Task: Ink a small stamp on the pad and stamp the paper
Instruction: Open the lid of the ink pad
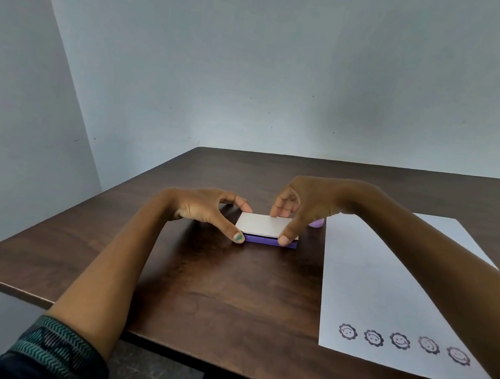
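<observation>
An ink pad (264,228) with a white lid and purple base lies flat near the middle of the brown table (228,289). My left hand (207,210) grips its left end between thumb and fingers. My right hand (300,209) holds its right end, thumb on the front edge and fingers on the lid. The lid looks closed. A small purple stamp (317,222) peeks out behind my right hand, mostly hidden. The white paper (389,289) lies to the right, with a row of several flower-shaped smiley prints (401,340) along its near edge.
The table's left corner and near edge run close to my left forearm. A pale wall stands right behind the table's far edge. My right forearm crosses above the paper.
</observation>
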The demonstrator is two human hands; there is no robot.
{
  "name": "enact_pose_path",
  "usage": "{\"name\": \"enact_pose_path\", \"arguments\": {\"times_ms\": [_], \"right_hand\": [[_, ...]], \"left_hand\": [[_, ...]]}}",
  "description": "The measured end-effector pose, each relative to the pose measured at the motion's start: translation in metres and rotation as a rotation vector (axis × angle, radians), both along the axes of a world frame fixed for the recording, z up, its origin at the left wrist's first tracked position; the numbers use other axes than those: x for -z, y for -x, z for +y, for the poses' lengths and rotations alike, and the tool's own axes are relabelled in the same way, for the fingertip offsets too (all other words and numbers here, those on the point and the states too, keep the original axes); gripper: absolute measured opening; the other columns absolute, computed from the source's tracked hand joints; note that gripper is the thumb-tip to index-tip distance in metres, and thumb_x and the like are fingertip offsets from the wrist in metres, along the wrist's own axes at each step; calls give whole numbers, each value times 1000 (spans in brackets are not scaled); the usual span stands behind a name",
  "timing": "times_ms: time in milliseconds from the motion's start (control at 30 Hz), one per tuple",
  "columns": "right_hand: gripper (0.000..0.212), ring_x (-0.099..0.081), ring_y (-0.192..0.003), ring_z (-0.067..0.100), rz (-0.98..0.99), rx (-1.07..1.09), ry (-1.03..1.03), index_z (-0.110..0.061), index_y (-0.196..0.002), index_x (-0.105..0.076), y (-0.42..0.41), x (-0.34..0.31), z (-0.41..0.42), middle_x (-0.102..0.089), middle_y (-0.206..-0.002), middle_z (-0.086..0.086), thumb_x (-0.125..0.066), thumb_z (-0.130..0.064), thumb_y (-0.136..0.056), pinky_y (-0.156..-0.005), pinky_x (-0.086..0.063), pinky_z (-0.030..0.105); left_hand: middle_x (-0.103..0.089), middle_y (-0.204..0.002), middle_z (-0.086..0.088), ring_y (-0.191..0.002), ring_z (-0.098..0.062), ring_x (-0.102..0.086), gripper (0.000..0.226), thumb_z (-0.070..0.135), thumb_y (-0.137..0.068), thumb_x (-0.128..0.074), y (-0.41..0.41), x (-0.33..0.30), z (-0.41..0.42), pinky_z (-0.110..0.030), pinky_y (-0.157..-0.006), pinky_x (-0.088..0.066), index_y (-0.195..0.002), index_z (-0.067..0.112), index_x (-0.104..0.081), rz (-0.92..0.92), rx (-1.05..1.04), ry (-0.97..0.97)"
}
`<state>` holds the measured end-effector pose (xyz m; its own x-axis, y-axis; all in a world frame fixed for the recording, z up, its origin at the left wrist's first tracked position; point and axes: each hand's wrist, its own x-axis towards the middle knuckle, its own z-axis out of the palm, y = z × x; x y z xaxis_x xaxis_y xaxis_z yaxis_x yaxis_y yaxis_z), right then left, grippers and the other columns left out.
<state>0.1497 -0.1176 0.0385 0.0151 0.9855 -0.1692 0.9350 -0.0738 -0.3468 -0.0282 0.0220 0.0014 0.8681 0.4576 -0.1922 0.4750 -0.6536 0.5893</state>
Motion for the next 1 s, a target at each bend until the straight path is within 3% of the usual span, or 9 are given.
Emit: {"name": "enact_pose_path", "arguments": {"times_ms": [100,300,433,500,633,767,867,933,1000], "right_hand": [[51,-61,-106,20,-4,-5,-1,-17,-112,-65,2,-3,-1,-67,-114,3,-81,-34,-66,-94,-48,35],[34,-61,-92,14,38,16,-3,-17,-102,-72,1,-8,-4,-73,-98,-2,-75,-34,-72,-80,-46,24],[32,-58,-97,32,61,34,-31,-5,-92,-70,-3,-8,-6,-69,-105,14,-62,-34,-79,-89,-46,37],[40,-45,-76,34,90,45,-42,8,-81,-61,-4,-7,-6,-55,-80,18,-57,-32,-83,-76,-41,37],[43,-33,-54,12,151,138,-102,-14,-52,-41,-8,-5,-5,-35,-58,-3,-51,-31,-90,-56,-27,26],[32,-25,-53,14,190,120,-251,-5,-63,-41,-12,2,-2,-29,-59,3,-45,-19,-92,-52,-22,27],[30,-37,-62,32,193,139,-355,15,-81,-53,-14,13,4,-50,-70,23,-45,-13,-91,-57,-29,29],[26,-51,-74,30,223,158,-395,8,-101,-62,-16,18,6,-66,-98,27,-48,-13,-91,-60,-37,27],[24,-55,-83,17,238,164,-425,-2,-108,-63,-17,21,7,-67,-108,18,-52,-14,-90,-63,-41,20]], "left_hand": [[-49,-131,18,-125,-3,-39,59,44,-56,-82,0,-1,-1,-22,-100,-32,-110,40,-60,3,2,6],[-49,-132,13,-126,-5,-38,52,42,-64,-77,3,-5,-3,-24,-104,-27,-112,40,-59,-2,25,27],[-55,-130,9,-124,-6,-43,47,36,-74,-75,5,-7,-3,-17,-96,-32,-119,35,-59,-11,39,50],[-54,-131,14,-126,-5,-42,51,38,-72,-76,5,-7,-3,-22,-102,-31,-120,34,-59,-16,33,50],[-49,-137,20,-131,-4,-37,52,35,-72,-77,5,-6,-1,-26,-104,-27,-121,36,-59,-23,42,51],[-51,-133,23,-131,-4,-36,54,44,-62,-78,4,-5,0,-27,-104,-29,-114,41,-62,-27,29,39],[-51,-132,23,-131,-4,-35,52,44,-61,-78,5,-5,0,-26,-105,-27,-110,45,-61,-27,22,43],[-49,-135,20,-133,-4,-34,56,43,-61,-78,5,-4,0,-27,-107,-25,-113,45,-58,-32,26,43],[-47,-138,18,-135,-5,-33,64,42,-61,-78,6,-4,0,-29,-111,-23,-120,42,-56,-33,26,38]]}}
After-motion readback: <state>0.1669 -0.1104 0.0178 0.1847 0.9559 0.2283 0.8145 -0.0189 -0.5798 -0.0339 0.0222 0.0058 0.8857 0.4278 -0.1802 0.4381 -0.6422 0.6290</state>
